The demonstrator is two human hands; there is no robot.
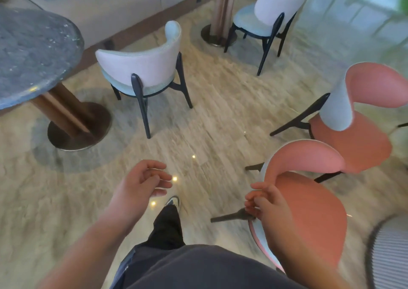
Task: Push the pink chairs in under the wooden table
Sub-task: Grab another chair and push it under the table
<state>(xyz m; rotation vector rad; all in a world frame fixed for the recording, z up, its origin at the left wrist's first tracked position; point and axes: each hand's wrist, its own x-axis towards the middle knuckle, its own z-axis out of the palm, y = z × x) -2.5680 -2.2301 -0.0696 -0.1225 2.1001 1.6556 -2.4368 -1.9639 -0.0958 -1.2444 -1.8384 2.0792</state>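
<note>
Left hand (141,181) loosely curled, holding nothing, over open floor (209,121). Right hand (266,205) curled but gripping nothing, overlapping the near pink chair (309,205) at its front edge. Second pink chair (362,121) just beyond, close beside the first.

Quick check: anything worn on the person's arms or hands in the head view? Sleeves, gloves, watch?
Nothing visible. The left hand and right hand are bare, no gloves, rings or watch showing. Both forearms are bare as far as the frame shows; no sleeve edge in view.
</note>
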